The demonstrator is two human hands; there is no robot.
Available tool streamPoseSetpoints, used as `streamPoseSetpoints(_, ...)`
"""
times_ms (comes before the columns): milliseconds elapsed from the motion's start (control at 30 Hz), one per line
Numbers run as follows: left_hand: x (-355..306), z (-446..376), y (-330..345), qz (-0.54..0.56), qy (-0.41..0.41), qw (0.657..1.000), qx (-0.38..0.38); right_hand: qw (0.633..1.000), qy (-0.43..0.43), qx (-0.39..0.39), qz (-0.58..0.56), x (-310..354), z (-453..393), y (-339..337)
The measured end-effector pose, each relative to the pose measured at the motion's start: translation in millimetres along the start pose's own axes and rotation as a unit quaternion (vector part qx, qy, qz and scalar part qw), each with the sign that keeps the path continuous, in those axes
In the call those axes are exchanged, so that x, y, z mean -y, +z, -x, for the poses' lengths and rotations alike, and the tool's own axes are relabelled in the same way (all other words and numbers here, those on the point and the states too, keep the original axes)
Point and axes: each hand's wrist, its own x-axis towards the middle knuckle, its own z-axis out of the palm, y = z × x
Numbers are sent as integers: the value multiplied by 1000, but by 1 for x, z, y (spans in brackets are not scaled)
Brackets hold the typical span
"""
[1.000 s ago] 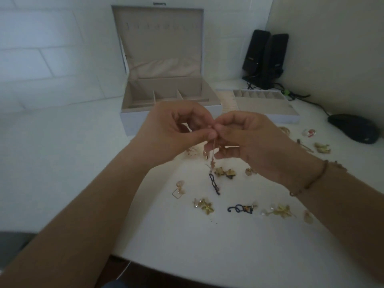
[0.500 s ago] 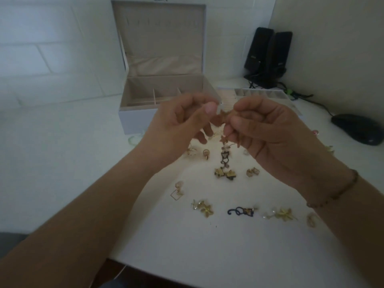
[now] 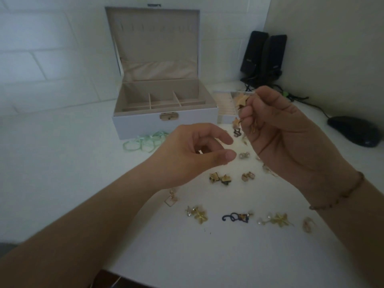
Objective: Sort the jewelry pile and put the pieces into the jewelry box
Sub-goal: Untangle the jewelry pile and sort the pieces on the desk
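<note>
while my right hand (image 3: 291,134) is raised at the right with its fingers curled round a dangling gold star earring (image 3: 242,100), my left hand (image 3: 195,154) hovers lower, fingers loosely bent and holding nothing; half a second ago both hands pinched that piece together, and now the left has let go and dropped away; the earring is a string of small metal stars with a dark link (image 3: 237,133) hanging at its lower end, held in the air just in front of the tray; the jewelry box (image 3: 166,123) stands open at the far middle, smooth pale outside, soft beige lining, thin dividers making compartments, a brass clasp (image 3: 168,116) on its front wall; i can read no writing on it; a slotted beige tray (image 3: 225,104) sits touching its right side; the pile lies spread on the white table (image 3: 62,173) near me: gold flower earrings (image 3: 198,214), a dark blue curled piece (image 3: 236,217), square green-and-gold studs (image 3: 220,178), a wire square drop (image 3: 170,201); pale green ribbon (image 3: 145,141) lies loose by the box's near left corner; two black speakers (image 3: 264,57) stand far right, their small labels too blurred to read; a black mouse (image 3: 355,130) lies at the right edge; a beaded bracelet (image 3: 340,196) circles my right wrist.
</note>
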Motion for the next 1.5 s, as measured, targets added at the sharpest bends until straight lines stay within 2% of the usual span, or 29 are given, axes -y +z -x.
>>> streamPoseSetpoints(67, 1, -1, 1, 6, 1, 1000, -17, 1000, 2, 4, -5, -1, 1, 1)
streamPoseSetpoints(400, 5, -1, 4, 22, 39, 999, 0, 998, 24, 55, -34, -4, 1, -1)
streamPoseSetpoints(667, 3, 0, 0, 68, 35, 995, 70, 999, 28, 44, -17, -8, 1, -1)
streamPoseSetpoints(967, -2, 2, 2, 110, 28, 985, 130, 996, 30, 61, -54, -10, 4, 0)
streamPoseSetpoints(1300, -5, 3, 0, 138, 47, 980, 137, 997, 64, 39, -30, -8, 3, -7)
streamPoseSetpoints(1500, -1, 0, -3, 140, 89, 978, 126, 997, 35, 34, 61, -13, 1, -9)
